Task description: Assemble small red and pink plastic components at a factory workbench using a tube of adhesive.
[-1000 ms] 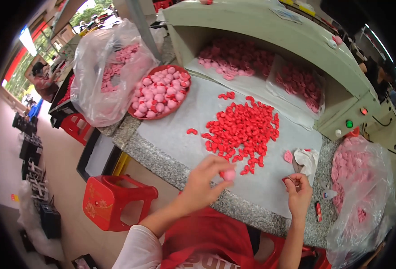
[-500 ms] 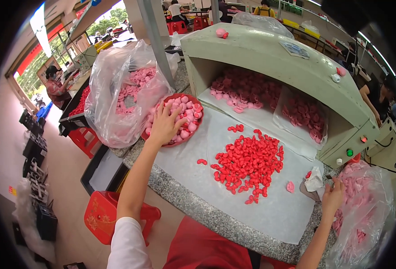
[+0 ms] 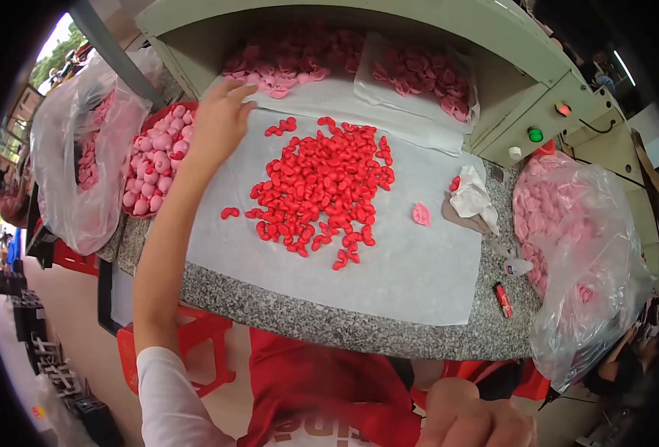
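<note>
My left hand (image 3: pixel 224 123) reaches over the far left of the white sheet (image 3: pixel 419 276), near the pink pieces (image 3: pixel 277 78) at the machine's opening. Its fingers are apart and I see nothing held. Beside that forearm stands a red basket (image 3: pixel 143 214) full of pink balls (image 3: pixel 159 141) with red bits. My right hand (image 3: pixel 478 419) is low at the bottom edge, close to my red apron (image 3: pixel 307 387). Its fingers are curled, and whatever they hold is hidden. A heap of small red curved pieces (image 3: pixel 318 179) lies mid-sheet.
A pale green machine (image 3: pixel 493 37) with an open front spans the back. Clear bags of pink pieces stand left (image 3: pixel 68 201) and right (image 3: pixel 598 246). Toward the right lie a pink piece (image 3: pixel 421 214), crumpled tissue (image 3: pixel 473 195), a small bottle (image 3: pixel 517 266) and a red tube (image 3: pixel 502 300).
My left hand has left the basket and moved toward the machine's opening. My right hand has dropped from beside the tissue to near my body. The view has tilted downward and shifted right.
</note>
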`<state>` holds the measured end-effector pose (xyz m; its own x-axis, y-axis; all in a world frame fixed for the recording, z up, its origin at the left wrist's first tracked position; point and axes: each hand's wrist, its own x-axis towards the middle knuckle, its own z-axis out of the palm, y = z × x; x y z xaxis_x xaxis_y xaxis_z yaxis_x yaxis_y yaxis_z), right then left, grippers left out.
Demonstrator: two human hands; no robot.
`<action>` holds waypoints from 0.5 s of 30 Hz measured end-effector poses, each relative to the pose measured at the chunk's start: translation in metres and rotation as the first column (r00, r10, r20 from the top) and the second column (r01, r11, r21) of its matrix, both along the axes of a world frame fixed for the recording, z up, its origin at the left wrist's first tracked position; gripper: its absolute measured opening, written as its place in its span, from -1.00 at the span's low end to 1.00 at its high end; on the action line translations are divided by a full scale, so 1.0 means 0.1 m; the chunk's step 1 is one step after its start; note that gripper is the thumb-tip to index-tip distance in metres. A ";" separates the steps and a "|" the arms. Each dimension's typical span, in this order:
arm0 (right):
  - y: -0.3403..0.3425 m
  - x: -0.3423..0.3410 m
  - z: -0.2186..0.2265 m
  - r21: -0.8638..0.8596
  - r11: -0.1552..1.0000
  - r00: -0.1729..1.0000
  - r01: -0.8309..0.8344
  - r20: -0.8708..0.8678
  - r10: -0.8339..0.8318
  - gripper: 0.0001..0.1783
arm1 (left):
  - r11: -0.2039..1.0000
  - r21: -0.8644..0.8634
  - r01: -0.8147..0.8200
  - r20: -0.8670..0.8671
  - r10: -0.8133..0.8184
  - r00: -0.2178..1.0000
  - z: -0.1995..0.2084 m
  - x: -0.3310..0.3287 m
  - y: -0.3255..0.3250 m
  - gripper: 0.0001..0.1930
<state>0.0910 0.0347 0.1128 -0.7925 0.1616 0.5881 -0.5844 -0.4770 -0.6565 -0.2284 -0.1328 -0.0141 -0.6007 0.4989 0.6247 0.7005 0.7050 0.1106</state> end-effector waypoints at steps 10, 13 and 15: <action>-0.28 0.16 0.23 0.038 0.790 0.753 0.612 0.279 -0.597 -0.71 | 0.970 -0.099 -0.223 0.281 0.242 0.929 -0.53 -0.78 1.48 -0.68; -0.16 0.14 0.20 0.013 0.834 0.781 0.551 0.345 -0.521 -0.71 | 0.963 0.007 -0.269 0.262 0.258 0.930 -0.62 -0.87 1.41 -0.63; -0.09 0.18 0.12 -0.005 0.828 0.792 0.560 0.296 -0.534 -0.72 | 0.968 0.002 -0.249 0.301 0.237 0.924 -0.56 -0.90 1.45 -0.63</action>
<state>0.1086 0.0258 0.1248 -0.6795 0.6569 0.3266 -0.5712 -0.1943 -0.7975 -0.3187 0.0122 -0.0700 -0.8610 0.2927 0.4159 0.4392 0.8403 0.3178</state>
